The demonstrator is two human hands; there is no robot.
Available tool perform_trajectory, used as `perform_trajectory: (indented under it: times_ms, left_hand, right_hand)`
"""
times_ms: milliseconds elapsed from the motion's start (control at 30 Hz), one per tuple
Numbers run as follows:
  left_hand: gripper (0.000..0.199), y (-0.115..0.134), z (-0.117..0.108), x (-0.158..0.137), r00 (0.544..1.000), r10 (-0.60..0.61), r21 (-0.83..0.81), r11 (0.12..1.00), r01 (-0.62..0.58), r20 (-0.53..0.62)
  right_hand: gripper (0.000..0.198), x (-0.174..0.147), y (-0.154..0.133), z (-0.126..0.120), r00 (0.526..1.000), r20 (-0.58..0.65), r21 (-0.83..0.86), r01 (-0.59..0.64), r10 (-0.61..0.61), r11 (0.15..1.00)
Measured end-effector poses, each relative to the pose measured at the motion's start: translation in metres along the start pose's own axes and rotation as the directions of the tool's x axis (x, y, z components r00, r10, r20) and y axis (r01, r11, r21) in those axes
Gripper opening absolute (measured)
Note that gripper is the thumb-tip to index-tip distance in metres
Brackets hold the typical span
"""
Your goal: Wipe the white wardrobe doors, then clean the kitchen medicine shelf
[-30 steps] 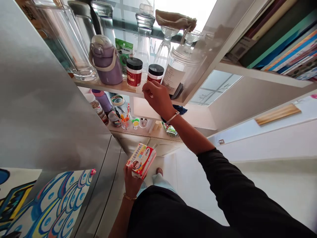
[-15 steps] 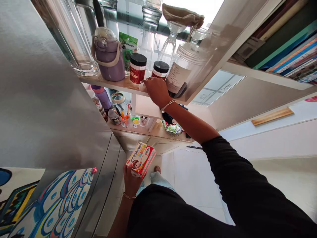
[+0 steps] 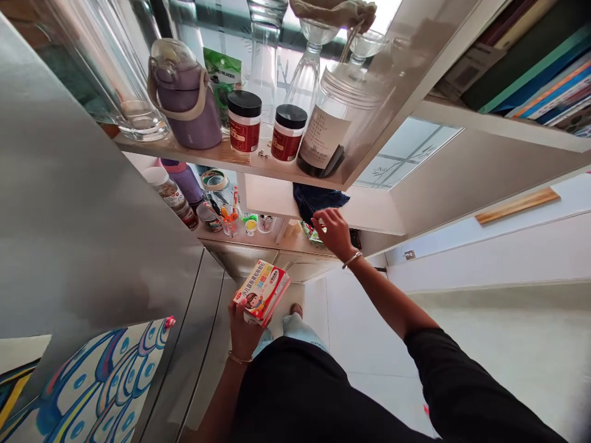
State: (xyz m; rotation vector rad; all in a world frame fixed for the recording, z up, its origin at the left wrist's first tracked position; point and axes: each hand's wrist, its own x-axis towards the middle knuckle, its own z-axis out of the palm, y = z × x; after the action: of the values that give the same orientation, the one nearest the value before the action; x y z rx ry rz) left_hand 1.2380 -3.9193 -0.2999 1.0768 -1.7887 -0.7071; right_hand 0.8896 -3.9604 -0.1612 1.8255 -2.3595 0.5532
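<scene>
My left hand (image 3: 246, 332) grips a red and white medicine box (image 3: 263, 292) with Chinese lettering and a cartoon child on it, low in front of my body. My right hand (image 3: 335, 234) hangs in the air below the upper shelf, its fingers loosely curled and apart, with nothing visible in them. Behind it is a dark blue cloth (image 3: 314, 200) on the middle ledge. Above, two red-labelled jars with black lids, the left jar (image 3: 244, 123) and the right jar (image 3: 289, 134), stand on the upper shelf (image 3: 184, 157). Small bits (image 3: 263, 154) lie between them.
A purple bottle (image 3: 187, 104), a large clear jar (image 3: 330, 123) and glass vases share the upper shelf. Below are a cup of pens (image 3: 229, 220) and a white-capped container (image 3: 168, 194). A metallic cabinet side (image 3: 83, 234) rises at left; books (image 3: 530, 80) sit upper right.
My right hand has come away from the jars on the upper shelf, moving down and right. My left hand keeps the box at nearly the same spot. The view has shifted slightly.
</scene>
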Motion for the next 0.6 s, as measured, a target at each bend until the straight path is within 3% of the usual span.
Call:
perform_trajectory:
  times_ms: [100,167,267,367,433,600]
  left_hand:
    - [0.06,0.003,0.004,0.002,0.998,0.002,-0.002,1.0,-0.002,0.055]
    - [0.06,0.005,0.01,0.005,0.997,0.02,-0.017,1.0,-0.018,0.076]
    - [0.071,0.009,0.019,0.011,0.994,0.086,-0.061,0.995,-0.082,0.066]
    - [0.081,0.01,0.027,0.014,0.994,0.099,-0.091,0.991,-0.095,0.039]
    - [0.081,0.009,0.031,0.016,0.999,0.044,-0.105,0.994,-0.042,0.019]
    - [0.08,0.003,0.04,0.018,0.979,-0.202,-0.247,0.948,0.2,0.018]
  right_hand:
    - [0.062,0.033,0.039,0.015,0.999,0.037,-0.039,-0.028,0.03,0.999]
    - [0.067,0.062,0.048,0.025,0.991,0.131,-0.041,0.011,-0.006,0.999]
    - [0.059,0.098,0.041,0.044,0.967,0.252,-0.027,0.057,-0.049,0.998]
    - [0.055,0.121,0.03,0.063,0.953,0.299,-0.06,-0.03,0.046,0.998]
    - [0.053,0.129,0.027,0.07,0.943,0.322,-0.054,-0.066,0.08,0.996]
    - [0.05,0.151,0.019,0.085,0.936,0.352,0.045,-0.018,0.001,0.999]
